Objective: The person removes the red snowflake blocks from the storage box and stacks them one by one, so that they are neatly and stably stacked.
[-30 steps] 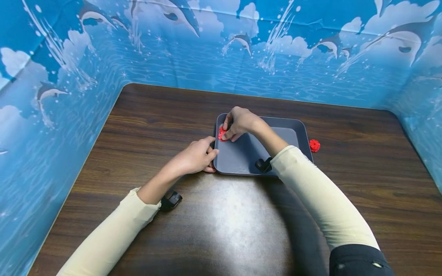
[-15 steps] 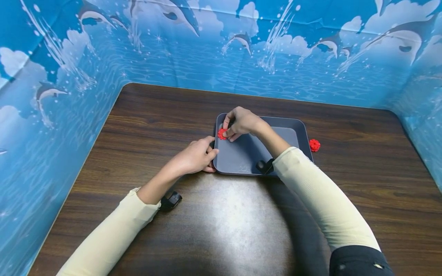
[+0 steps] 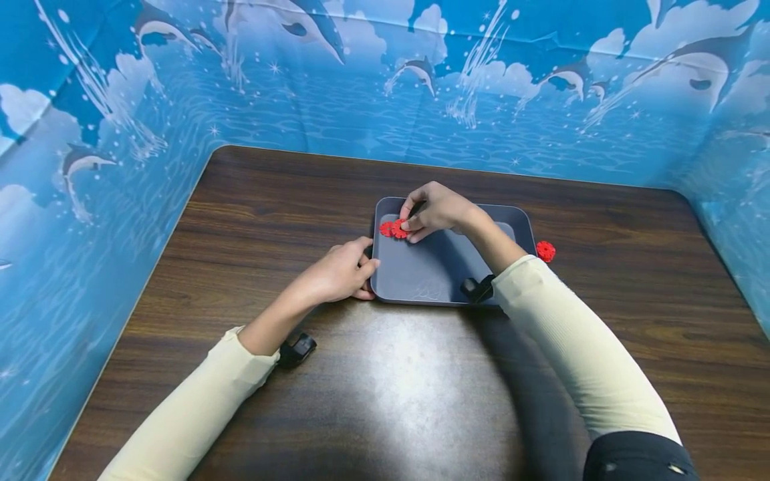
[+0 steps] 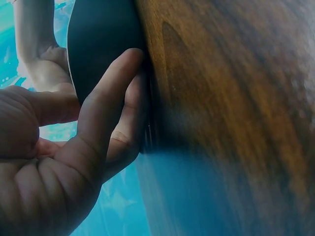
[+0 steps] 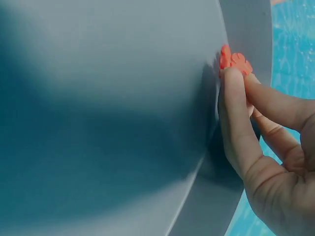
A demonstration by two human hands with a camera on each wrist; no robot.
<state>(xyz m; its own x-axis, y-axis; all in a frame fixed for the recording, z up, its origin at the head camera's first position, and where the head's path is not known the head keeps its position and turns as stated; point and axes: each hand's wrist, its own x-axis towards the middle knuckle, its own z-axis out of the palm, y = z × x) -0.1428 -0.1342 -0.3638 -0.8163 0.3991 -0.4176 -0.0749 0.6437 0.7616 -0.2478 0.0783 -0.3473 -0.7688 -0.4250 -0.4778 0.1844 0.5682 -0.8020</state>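
Observation:
In the head view my right hand is over the far left part of a grey rectangular tray. Its thumb and fingertips pinch a small red notched disc, shaped like a flower or snowflake. A second red disc lies in the tray just left of it; the two overlap in this view. In the right wrist view the red pieces appear beyond my fingertips, partly hidden by them. My left hand rests at the tray's left side, its extended fingers touching the outer wall.
Another red notched piece lies on the dark wooden table close to the tray's right side. A blue curtain with dolphins hangs behind the table. A black camera on the right wrist hangs over the tray.
My right hand has moved slightly right with the pinched disc, and a second red disc now shows to its left in the tray. The left hand stays put.

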